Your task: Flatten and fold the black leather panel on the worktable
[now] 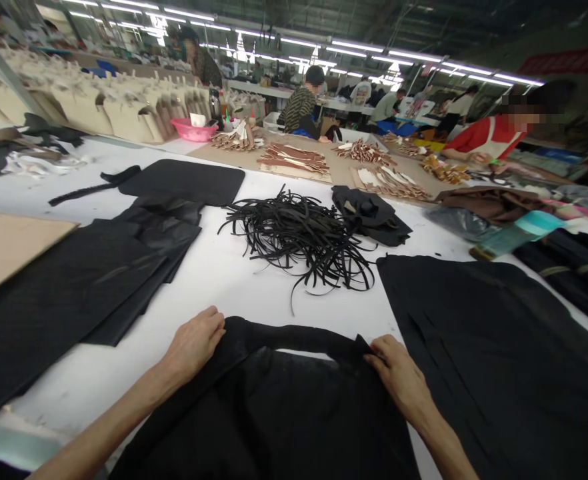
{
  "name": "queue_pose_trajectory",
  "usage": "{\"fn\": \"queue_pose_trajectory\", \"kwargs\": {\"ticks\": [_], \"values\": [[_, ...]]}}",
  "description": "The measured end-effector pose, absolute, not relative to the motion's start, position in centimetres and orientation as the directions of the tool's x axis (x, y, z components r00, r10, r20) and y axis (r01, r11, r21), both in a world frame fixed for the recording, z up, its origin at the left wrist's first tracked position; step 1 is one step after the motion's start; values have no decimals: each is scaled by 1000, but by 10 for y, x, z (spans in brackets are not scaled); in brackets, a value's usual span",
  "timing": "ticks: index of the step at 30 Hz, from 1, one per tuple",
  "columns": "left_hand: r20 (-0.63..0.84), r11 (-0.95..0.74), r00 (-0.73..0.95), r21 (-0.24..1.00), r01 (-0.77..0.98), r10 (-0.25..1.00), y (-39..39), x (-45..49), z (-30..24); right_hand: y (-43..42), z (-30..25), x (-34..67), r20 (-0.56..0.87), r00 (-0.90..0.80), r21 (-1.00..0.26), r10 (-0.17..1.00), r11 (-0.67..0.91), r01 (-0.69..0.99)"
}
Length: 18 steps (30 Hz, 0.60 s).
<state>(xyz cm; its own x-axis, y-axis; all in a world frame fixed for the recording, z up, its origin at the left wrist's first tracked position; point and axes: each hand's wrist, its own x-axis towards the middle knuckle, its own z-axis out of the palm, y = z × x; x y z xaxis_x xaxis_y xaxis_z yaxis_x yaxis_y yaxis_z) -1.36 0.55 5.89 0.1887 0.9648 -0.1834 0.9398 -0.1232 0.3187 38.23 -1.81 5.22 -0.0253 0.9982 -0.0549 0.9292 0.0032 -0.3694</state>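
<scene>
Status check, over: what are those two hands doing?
Left hand and right hand on upper edge of black cloth, grip unclear. Cloth flat on white table. Pile of black strips beyond, apart.

black strap pile (301, 240), pink basin (193, 129), cardboard sheet (9, 247)

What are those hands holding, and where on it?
A black fabric piece: the left hand grips its far left corner, the right hand its far right corner, at the ends of its strap.

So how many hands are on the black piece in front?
2. The left hand lies on the upper left corner of the black piece; the right hand lies on its upper right corner. No other hand shows near it.
</scene>
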Motion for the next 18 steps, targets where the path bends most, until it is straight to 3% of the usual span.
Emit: {"fn": "queue_pose_trajectory", "kwargs": {"ticks": [4,9,13,18], "values": [[-131,-193,246,320,927,960,7,-13,65,-18,54,379,16,-31,-377,999,35,926],[-184,-277,357,352,894,916,16,-6,72,-20,62,375,-75,42,-434,996,-70,898],[-219,-240,324,337,911,921,21,-3,71,-22,67,375,-145,111,-409,983,-161,898],[-144,-122,164,266,956,976,22,-24,73,-20,66,374,-135,175,-312,975,-210,927]]}}
